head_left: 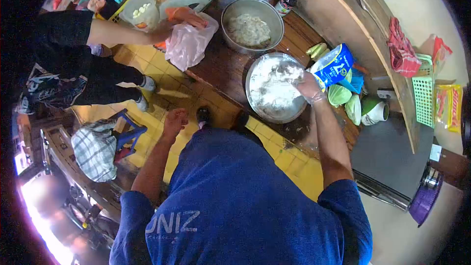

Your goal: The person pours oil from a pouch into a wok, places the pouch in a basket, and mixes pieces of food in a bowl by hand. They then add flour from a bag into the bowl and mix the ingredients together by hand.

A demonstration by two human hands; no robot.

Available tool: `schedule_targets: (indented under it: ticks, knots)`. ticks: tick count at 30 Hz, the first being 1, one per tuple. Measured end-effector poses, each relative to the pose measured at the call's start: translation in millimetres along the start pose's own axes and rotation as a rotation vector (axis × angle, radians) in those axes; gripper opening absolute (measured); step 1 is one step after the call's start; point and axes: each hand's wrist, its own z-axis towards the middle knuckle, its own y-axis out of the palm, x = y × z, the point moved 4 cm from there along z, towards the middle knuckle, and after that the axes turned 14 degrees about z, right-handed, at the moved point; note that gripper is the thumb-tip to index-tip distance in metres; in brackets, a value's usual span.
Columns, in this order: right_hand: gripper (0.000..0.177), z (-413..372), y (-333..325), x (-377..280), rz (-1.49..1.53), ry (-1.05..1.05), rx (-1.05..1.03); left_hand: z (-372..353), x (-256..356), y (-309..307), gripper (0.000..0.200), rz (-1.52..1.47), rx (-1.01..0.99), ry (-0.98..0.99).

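Observation:
My right hand (pixel 310 88) reaches into a wide metal basin (pixel 251 99) of white flour (pixel 272 91). It touches flour-coated, lumpy pieces (pixel 290 72) near the basin's far right side. What looks like a thin clear glove shows at the wrist. The fingertips blend into the flour, so their grip is hidden. Off the table's edge, my left hand (pixel 175 122) hangs in the air with loosely bent fingers apart and nothing in them. Just beyond the basin stands a deep metal pot (pixel 226 39) holding pale, wet, battered-looking food (pixel 250 30).
At the left, another person's hand (pixel 189 18) is at a pinkish plastic bag (pixel 186 49). A blue packet (pixel 334 66), pale green vegetables (pixel 338 95) and a sauce bottle (pixel 285 6) stand along the table's right side. A blue stool (pixel 131 137) with a checked cloth (pixel 95 149) is behind left.

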Motion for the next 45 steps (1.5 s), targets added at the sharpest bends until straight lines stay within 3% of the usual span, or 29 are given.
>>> schedule_targets:
  ticks: [1,3,4,5,7,9,10,11,13,14,16,19,21,22,23,25,26,28,29,31,32,35,36,37,39,40,41,43,45]
  knots:
    - [0.034,1.0,-6.1,-23.2,-0.010,-0.002,-0.005,3.6,-5.8,0.0,0.034,0.023,-0.001,0.014]
    - [0.035,-0.4,-12.6,-72.7,-0.286,0.344,-0.233,-6.7,16.3,6.6,0.034,-0.003,0.004,0.034]
    - [0.053,20.0,17.2,27.4,-0.091,0.248,-0.244,-6.3,25.2,13.3,0.033,-0.025,-0.020,0.079]
    - [0.053,22.6,25.7,15.5,-0.090,0.239,-0.251,-4.3,33.7,20.7,0.033,-0.045,-0.040,0.124]
    - [0.075,28.9,56.0,-36.5,-0.301,0.052,-0.251,14.1,40.9,55.5,0.031,0.033,-0.119,0.302]
    - [0.096,38.7,125.1,22.3,-0.689,-0.302,0.037,0.5,101.7,100.1,0.033,0.326,-0.309,0.234]
    - [0.100,23.2,116.2,-19.5,-0.768,-0.016,0.143,3.4,103.0,129.5,0.037,0.122,-0.353,0.187]
    - [0.100,28.6,110.6,-23.3,-0.761,-0.032,0.134,7.5,103.2,156.5,0.040,-0.079,-0.395,0.142]
    - [0.075,32.4,99.3,-3.7,-0.243,0.187,0.012,10.6,145.6,187.2,0.045,0.675,-0.355,0.359]
    - [0.071,27.8,88.9,-6.2,-0.315,0.177,-0.048,19.2,128.4,204.2,0.045,0.675,-0.356,0.355]
    - [0.070,20.0,67.4,0.9,-0.267,0.116,-0.093,50.8,100.2,226.8,0.043,0.526,0.097,0.613]
    - [0.067,2.8,29.6,-28.3,-0.167,0.023,-0.276,21.8,127.7,216.8,0.036,0.382,0.013,0.458]
    - [0.065,-1.9,13.3,-39.9,-0.026,-0.134,-0.465,42.7,97.8,236.5,0.034,0.166,-0.042,0.387]
    - [0.072,13.9,24.4,-22.2,-0.237,-0.315,-0.448,51.4,87.0,243.6,0.032,-0.038,-0.103,0.322]
    - [0.072,25.0,32.6,-26.6,-0.238,-0.326,-0.451,38.6,103.4,237.3,0.032,-0.039,-0.092,0.322]
    - [0.064,41.0,61.0,-35.2,-0.266,0.030,-0.250,-3.4,141.9,220.1,0.030,0.096,-0.108,0.097]
    - [0.064,39.5,81.4,-35.8,-0.262,0.022,-0.258,-2.8,139.5,221.0,0.030,0.095,-0.099,0.090]
    - [0.052,30.7,109.7,-48.3,-0.385,-0.223,-0.166,0.9,139.7,220.6,0.033,0.193,-0.085,0.154]
    - [0.052,27.3,107.4,-53.5,-0.380,-0.228,-0.168,-1.6,140.3,221.3,0.033,0.194,-0.080,0.150]
    - [0.042,18.0,110.3,-57.7,-0.619,-0.207,-0.577,-6.6,139.5,227.5,0.033,-0.149,-0.131,0.030]
    - [0.034,17.1,109.1,-43.3,-0.417,-0.343,-0.544,4.0,126.6,231.2,0.033,-0.151,-0.133,0.028]
    - [0.042,-24.7,68.8,-30.6,-0.488,-0.423,-0.396,21.5,109.0,234.7,0.033,-0.109,-0.122,0.180]
    - [0.066,-25.0,64.0,-22.6,-0.483,-0.208,-0.600,7.5,121.1,229.3,0.032,-0.158,-0.147,0.146]
    - [0.066,-26.1,73.9,-8.6,-0.481,-0.207,-0.600,-1.6,128.8,226.8,0.031,-0.203,-0.173,0.112]
    - [0.071,-26.7,97.8,23.5,-0.719,-0.344,-0.267,-3.3,134.2,227.2,0.031,-0.198,-0.185,0.139]
    - [0.073,-36.7,76.7,-29.1,-0.676,-0.213,-0.232,-5.3,136.0,228.4,0.030,-0.196,-0.197,0.163]
    - [0.073,-27.8,83.3,-19.8,-0.668,-0.209,-0.233,-7.7,141.3,226.8,0.030,-0.190,-0.198,0.158]
    - [0.070,-0.1,95.5,-8.5,-0.289,-0.125,-0.271,-9.3,147.8,221.5,0.032,-0.029,-0.121,0.097]
    - [0.062,5.0,80.2,-11.6,-0.335,-0.163,-0.202,-11.3,149.6,220.9,0.033,-0.026,-0.143,0.089]
